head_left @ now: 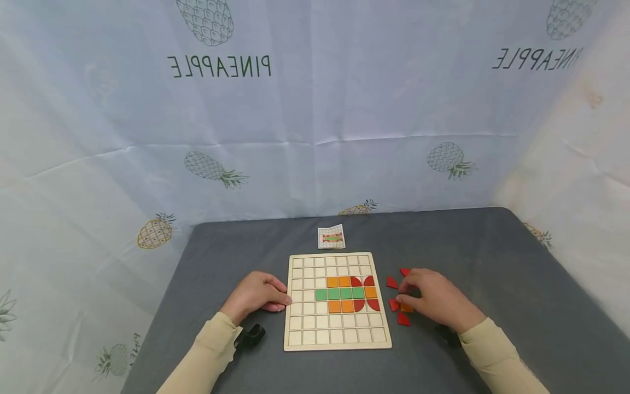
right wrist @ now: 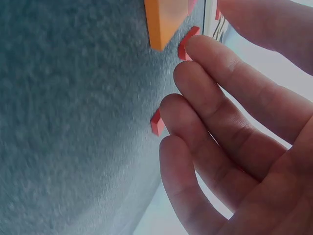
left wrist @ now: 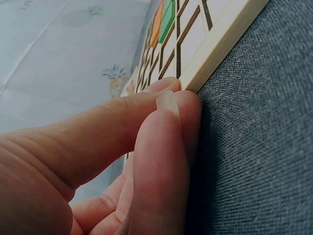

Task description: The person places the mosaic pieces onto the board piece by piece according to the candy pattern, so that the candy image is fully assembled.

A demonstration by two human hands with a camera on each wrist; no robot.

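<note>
A pale wooden grid board [head_left: 307,339] lies flat on the table. Orange squares [head_left: 333,282], a row of green squares [head_left: 333,294] and dark red quarter-circle pieces [head_left: 374,305] fill part of its grid. My left hand [head_left: 258,295] pinches the board's left edge; the left wrist view shows thumb and fingertips [left wrist: 164,132] bunched at the rim. Right of the board, my right hand [head_left: 435,298] hovers over loose red pieces [head_left: 403,319] and an orange piece [head_left: 406,308]. Its fingers are spread and loosely bent, with thumb apart and nothing between them in the right wrist view.
A small printed card [head_left: 332,243] with a coloured grid pattern lies behind the board. The dark grey table [head_left: 236,246] ends at a pineapple-print cloth [head_left: 315,109] hanging at the back and sides. Black straps [head_left: 251,336] are at the wrists.
</note>
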